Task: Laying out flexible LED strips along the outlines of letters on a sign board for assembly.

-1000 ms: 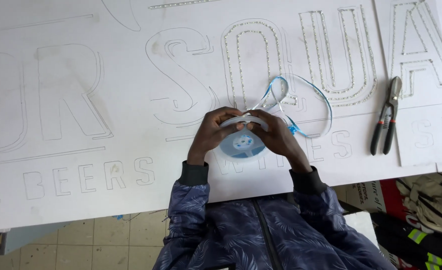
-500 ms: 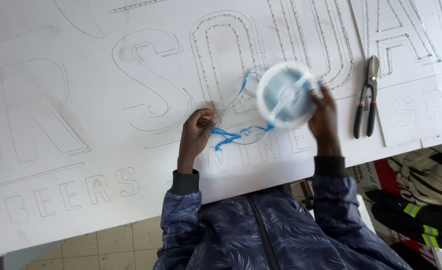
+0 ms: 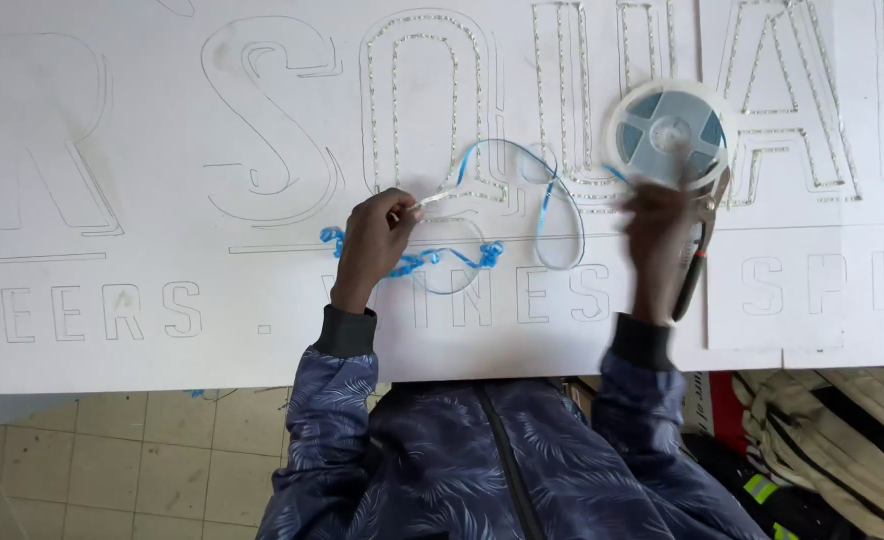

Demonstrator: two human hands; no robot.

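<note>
2 hands work a thin strip over a white sign board.

The left hand (image 3: 374,243) pinches the end of the strip (image 3: 482,190), which loops across the board (image 3: 142,340) toward the reel (image 3: 668,135). The right hand (image 3: 654,240) is blurred just below the reel, beside the pliers (image 3: 697,262); its fingers' hold cannot be told.
</note>
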